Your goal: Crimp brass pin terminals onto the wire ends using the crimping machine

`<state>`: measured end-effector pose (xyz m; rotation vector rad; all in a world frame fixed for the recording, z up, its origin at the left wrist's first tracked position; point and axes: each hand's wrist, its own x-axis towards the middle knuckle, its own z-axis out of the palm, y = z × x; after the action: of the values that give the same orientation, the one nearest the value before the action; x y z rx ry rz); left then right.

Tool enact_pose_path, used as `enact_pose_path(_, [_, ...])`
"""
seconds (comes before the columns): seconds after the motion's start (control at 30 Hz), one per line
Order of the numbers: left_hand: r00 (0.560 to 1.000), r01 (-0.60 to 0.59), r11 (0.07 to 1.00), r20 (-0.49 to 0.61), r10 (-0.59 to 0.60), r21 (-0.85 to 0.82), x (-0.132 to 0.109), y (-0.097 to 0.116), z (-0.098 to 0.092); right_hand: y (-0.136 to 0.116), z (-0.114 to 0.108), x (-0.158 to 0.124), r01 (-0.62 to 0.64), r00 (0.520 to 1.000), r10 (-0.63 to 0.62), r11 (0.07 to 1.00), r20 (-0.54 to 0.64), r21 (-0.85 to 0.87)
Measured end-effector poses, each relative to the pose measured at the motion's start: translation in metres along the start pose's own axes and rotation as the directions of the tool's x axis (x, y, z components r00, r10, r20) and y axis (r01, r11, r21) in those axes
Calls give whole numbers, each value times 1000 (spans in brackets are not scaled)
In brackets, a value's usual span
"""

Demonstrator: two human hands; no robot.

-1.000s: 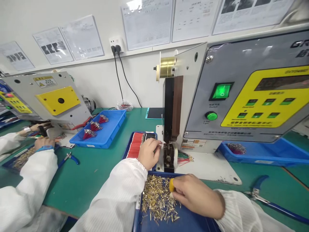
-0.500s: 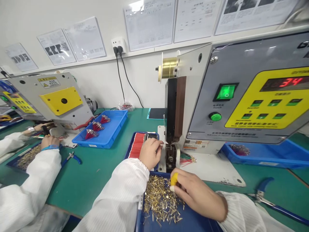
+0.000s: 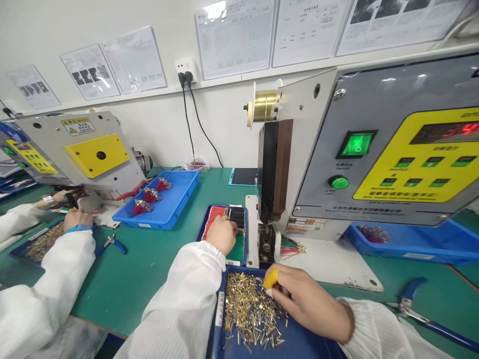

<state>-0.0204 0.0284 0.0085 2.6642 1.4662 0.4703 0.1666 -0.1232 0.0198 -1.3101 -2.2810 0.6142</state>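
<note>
This is an electronics factory workshop: two bench presses [image 3: 374,149] stand on a green desk [image 3: 149,264], blue trays [image 3: 299,345] hold brass pins [image 3: 250,309] and cut wires [image 3: 211,220], instruction sheets [image 3: 235,37] line the wall [image 3: 224,119], and workers wear white smocks [image 3: 187,304].

left hand [image 3: 221,233] on wire tray [image 3: 202,228] | right hand [image 3: 305,300] over gold terminals [image 3: 249,311]

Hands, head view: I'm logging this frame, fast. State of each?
Left hand: curled on the wires; grip cannot be told.
Right hand: pinched shut over the terminals; anything held is hidden.
</note>
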Motion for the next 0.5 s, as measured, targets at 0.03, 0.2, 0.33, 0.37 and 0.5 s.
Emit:
enact_pose_path(0.03, [1000,2,1000,6,-2,-11,0,0,1,0,0,0,-1,1000,1,1000,-4,-3])
enact_pose_path(0.2, [1000,8,998,8,-7,-56,0,-2,2,-1,1,-1,-19,1000,19,1000,9,-13])
enact_pose_path(0.33, [1000,4,1000,30,-3,-20,0,0,1,3,2,-1,20,999,-20,1000,-36,6])
enact_pose_path(0.37, [999,3,1000,38,-2,-11,0,0,1,4,3,-1,25,999,-24,1000,-41,10])
enact_pose_path(0.5, [998,15,1000,55,-15,-4,0,1,0,5,4,0,10,1000,-9,1000,-26,25])
